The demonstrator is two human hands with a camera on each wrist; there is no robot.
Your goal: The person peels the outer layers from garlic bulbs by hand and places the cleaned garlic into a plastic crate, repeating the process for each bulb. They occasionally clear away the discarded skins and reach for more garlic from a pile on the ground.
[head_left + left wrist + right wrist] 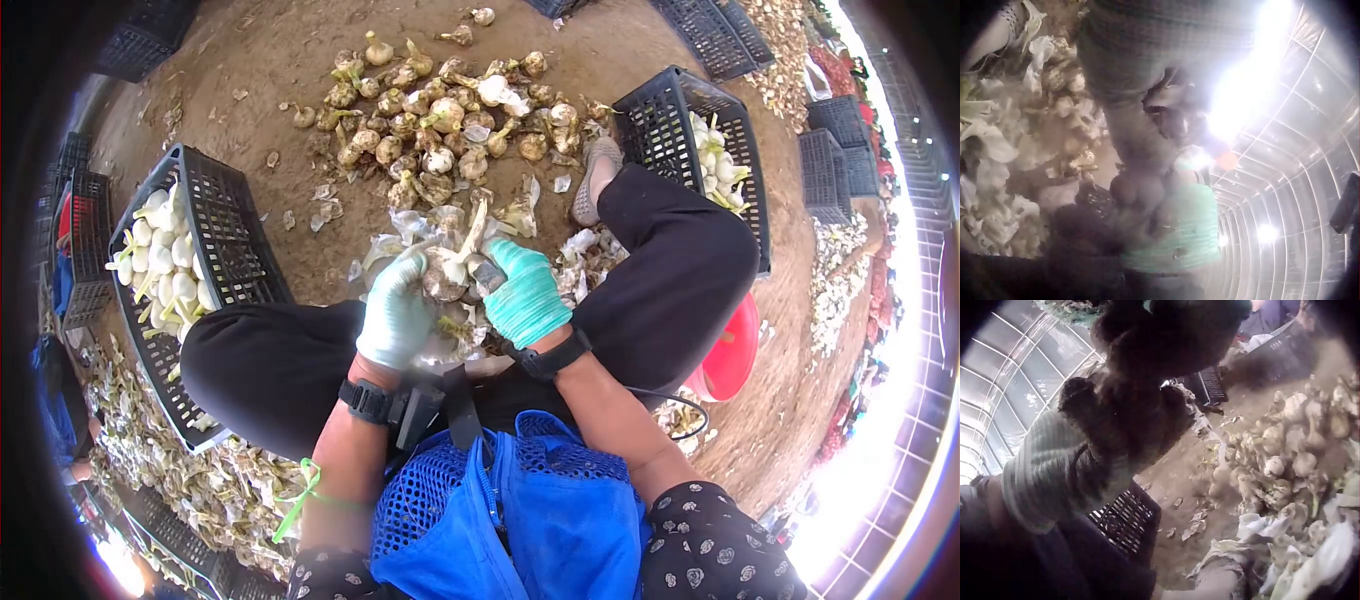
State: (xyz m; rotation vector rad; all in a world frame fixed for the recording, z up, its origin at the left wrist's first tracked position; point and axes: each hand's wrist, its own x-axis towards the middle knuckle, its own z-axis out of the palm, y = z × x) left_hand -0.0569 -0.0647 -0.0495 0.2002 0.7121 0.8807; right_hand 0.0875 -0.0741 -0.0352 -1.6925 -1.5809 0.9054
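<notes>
Between the two gloved hands, in front of the crossed legs, is a garlic bulb (443, 273) with dirty outer skin and a pale stem pointing away from the body. My left hand (396, 312), in a whitish knit glove, grips the bulb from the left, thumb on top. From the right, my right hand (525, 292) in a green glove pinches it close to the stem, its thumb tip dark. The left wrist view shows the green right glove (1175, 231) close to the left fingers. In the right wrist view the striped left glove (1054, 465) faces the shadowed right fingers.
A heap of unpeeled garlic (440, 120) lies ahead on the dirt floor. Black crates of cleaned white garlic stand left (235, 215) and right (650, 120). Loose skins lie between the legs and around the left crate. A red bucket (728, 350) is beside the right thigh.
</notes>
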